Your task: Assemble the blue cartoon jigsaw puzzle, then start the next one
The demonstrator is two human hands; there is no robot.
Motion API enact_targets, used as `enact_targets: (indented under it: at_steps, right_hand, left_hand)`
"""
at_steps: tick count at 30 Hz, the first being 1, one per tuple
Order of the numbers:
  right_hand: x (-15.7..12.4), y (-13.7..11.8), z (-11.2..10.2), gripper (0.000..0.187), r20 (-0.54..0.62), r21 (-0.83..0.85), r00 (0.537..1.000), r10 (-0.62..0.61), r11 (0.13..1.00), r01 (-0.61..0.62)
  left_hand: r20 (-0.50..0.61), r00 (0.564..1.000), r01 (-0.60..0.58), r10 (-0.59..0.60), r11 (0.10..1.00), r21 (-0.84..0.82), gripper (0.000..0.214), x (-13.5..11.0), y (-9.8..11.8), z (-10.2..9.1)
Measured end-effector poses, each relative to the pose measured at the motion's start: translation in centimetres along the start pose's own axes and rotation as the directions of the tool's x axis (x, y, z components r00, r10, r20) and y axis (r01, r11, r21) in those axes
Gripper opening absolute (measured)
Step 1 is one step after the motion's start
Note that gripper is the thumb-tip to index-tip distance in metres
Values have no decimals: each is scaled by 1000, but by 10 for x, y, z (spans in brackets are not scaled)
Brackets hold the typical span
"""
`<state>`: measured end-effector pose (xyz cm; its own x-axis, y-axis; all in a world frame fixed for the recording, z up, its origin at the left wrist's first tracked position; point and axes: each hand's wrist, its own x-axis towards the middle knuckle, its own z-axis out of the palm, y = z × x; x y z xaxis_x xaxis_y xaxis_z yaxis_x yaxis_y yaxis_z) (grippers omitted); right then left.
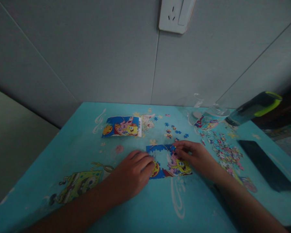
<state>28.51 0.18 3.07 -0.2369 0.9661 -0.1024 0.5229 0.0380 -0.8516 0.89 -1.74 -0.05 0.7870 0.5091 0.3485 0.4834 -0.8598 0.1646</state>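
A partly built cartoon jigsaw puzzle (168,158) lies in the middle of the turquoise table (145,207). My left hand (133,171) rests on the puzzle's left edge with its fingers curled and pressed down on it. My right hand (196,157) lies on the puzzle's upper right part, fingertips pinched on a small puzzle piece (174,149) at the top edge. A printed reference picture (122,126) of the same image lies further back on the left.
Loose puzzle pieces (226,152) are heaped at the right, with a few more (175,130) behind the puzzle. A clear plastic tube (210,118) and a dark bottle with a green cap (255,107) lie at the back right. A black phone (265,165) lies at the right edge.
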Motion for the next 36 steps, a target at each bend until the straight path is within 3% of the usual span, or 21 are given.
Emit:
enact_targets:
  at_steps: [7, 16, 25, 36]
  right_hand:
    - [0, 3, -2, 23, -14, -18, 999, -49, 999, 49]
    - [1, 8, -9, 34, -120, -49, 993, -9, 999, 3]
    - [0, 6, -6, 37, -107, 48, 994, 23, 999, -18]
    - [0, 1, -6, 35, -107, -14, 994, 13, 1000, -15]
  left_hand:
    - [3, 1000, 2, -2, 1000, -3, 20, 2, 0, -2]
    - [20, 1000, 1, -1, 1000, 0, 23, -2, 0, 1]
    - [4, 1000, 0, 0, 1000, 0, 23, 1, 0, -3]
    - [6, 1000, 4, -4, 1000, 3, 23, -1, 0, 0]
